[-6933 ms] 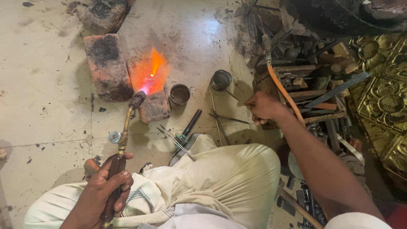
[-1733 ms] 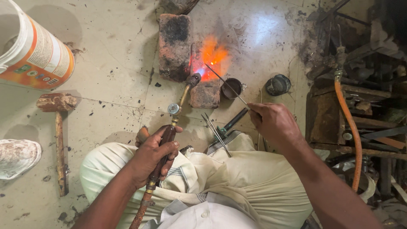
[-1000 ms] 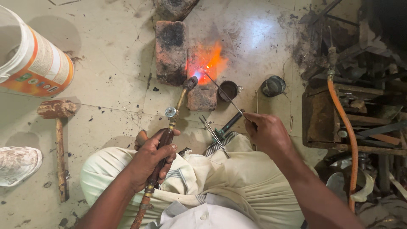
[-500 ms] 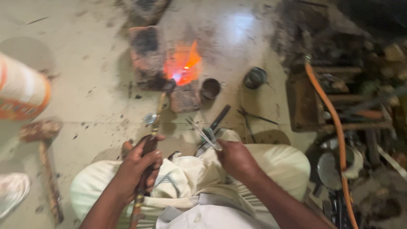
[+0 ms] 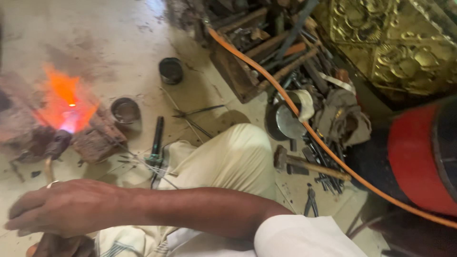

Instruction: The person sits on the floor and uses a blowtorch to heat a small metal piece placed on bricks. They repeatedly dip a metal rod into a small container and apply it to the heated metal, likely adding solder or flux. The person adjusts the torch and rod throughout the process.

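Observation:
My right hand [image 5: 64, 209] reaches across my body to the lower left, fingers stretched out flat with a ring on one, nothing visible in it. It lies just over my left hand [image 5: 57, 245], of which only a small part shows at the bottom edge, around the handle of the gas torch [image 5: 56, 145]. The torch's thin tube rises to a dark nozzle. An orange flame [image 5: 66, 97] burns from it against a brick [image 5: 97, 140] on the floor. Thin metal rods [image 5: 143, 162] lie by my knee.
Two small metal cups [image 5: 125, 110] [image 5: 170, 70] stand on the floor. An orange hose [image 5: 304, 126] runs across a hammer [image 5: 304, 164] and a wooden box of tools [image 5: 252, 57]. A red cylinder [image 5: 419, 157] and an embossed brass sheet [image 5: 400, 43] are at right.
The view has swung to the right. My right hand has left the spot near the flame and crossed left, over my left hand on the torch handle.

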Available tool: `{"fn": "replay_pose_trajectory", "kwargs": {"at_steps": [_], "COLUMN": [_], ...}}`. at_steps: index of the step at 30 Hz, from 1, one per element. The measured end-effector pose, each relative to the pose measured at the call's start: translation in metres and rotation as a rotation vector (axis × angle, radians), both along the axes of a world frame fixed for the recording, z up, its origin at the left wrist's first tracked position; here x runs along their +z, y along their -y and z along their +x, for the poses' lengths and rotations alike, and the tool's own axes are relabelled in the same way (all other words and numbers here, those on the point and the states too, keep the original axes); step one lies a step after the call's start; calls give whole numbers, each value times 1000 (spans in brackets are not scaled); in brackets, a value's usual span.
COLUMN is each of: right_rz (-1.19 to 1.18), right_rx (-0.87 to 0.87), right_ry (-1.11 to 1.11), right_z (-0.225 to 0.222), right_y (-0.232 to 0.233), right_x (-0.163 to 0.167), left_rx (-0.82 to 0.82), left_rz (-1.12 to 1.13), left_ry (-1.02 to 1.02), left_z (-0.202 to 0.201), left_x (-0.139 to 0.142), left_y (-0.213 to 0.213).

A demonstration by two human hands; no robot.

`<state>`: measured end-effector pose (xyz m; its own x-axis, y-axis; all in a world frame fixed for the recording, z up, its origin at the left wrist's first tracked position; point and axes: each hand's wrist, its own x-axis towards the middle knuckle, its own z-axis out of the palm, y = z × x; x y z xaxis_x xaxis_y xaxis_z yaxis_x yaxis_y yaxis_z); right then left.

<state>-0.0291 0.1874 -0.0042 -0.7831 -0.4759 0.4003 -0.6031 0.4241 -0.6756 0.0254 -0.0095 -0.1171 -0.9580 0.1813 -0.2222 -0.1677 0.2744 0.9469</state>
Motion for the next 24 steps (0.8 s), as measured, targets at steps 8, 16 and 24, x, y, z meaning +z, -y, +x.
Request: {"fn": "replay_pose_trajectory", "kwargs": {"at_steps": [8, 16, 24], "right_rz": [-155, 104, 108], "right_rx": [24, -256, -825], "right_ry": [128, 221, -13], "right_z": [-26, 20, 145], "right_y": [9, 24, -230], "right_x": [-30, 27, 6], "left_rx": [-15, -31, -142], "left_rz": [-78, -107, 47], "left_ry": [-73, -91, -86], "left_z": [-3, 9, 5], "left_x": [-13, -19, 8], "left_y": [5, 5, 11]}}
